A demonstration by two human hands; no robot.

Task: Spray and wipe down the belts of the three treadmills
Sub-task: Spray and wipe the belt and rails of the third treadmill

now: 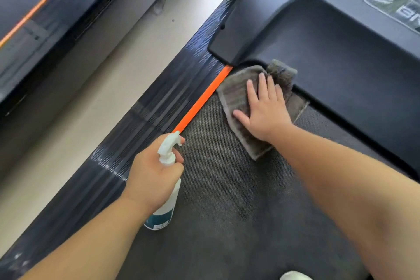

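While left hand (152,175) grips spray bottle (167,191), right hand (264,111) presses cloth (236,95).

Bright, diffuse light fills the scene, leaving only faint, soft-edged shadows on the belt (227,188) under the arms. Pale glare streaks run along the ribbed side rail (141,125), and the white head of the spray bottle (167,154) looks slightly washed out. The belt's weave is crisp in the middle, while the neighbouring treadmill (34,18) at upper left and the logo (395,4) at upper right are smeared with blur. Straight edges bow toward the corners.
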